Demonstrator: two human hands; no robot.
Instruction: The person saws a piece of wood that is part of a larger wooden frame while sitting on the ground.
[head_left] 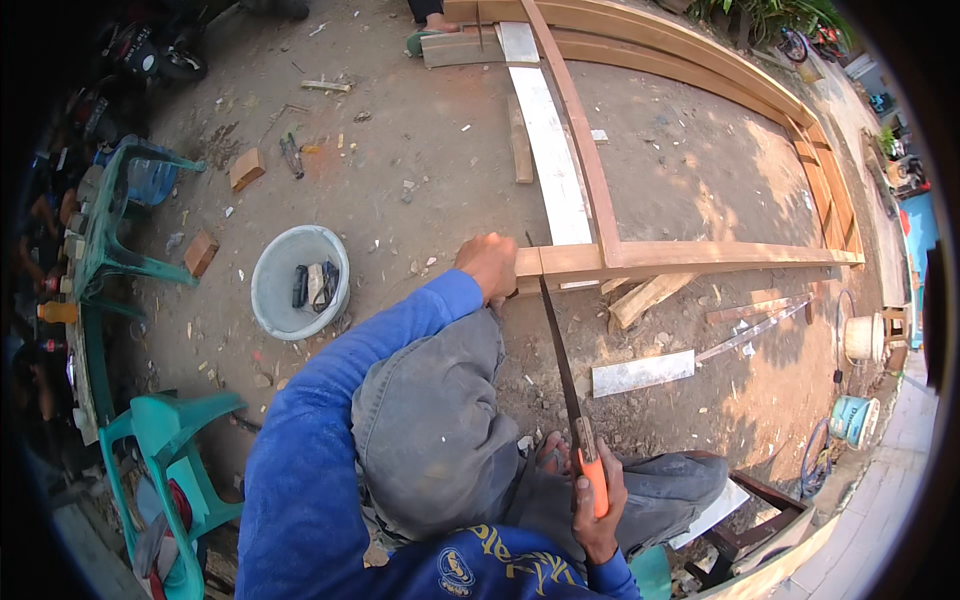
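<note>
1 saw (562,360), 2 green chairs (185,430), 2 reddish blocks (246,168), 1 tub (262,290). R hand (600,515): fingers wrapped round orange saw handle; blade runs fwd from fingers to wood beam (670,255). L hand (487,265): fingers curled on beam's L end, just L of blade; fingertips partly hidden, exact gap can't tell.

On my remote head view, the right hand (606,515) grips an orange-handled saw (564,365) set across a wooden frame (710,256). I see the left hand (488,264) grasping the frame's end, a basin (283,255) farther left.
</note>
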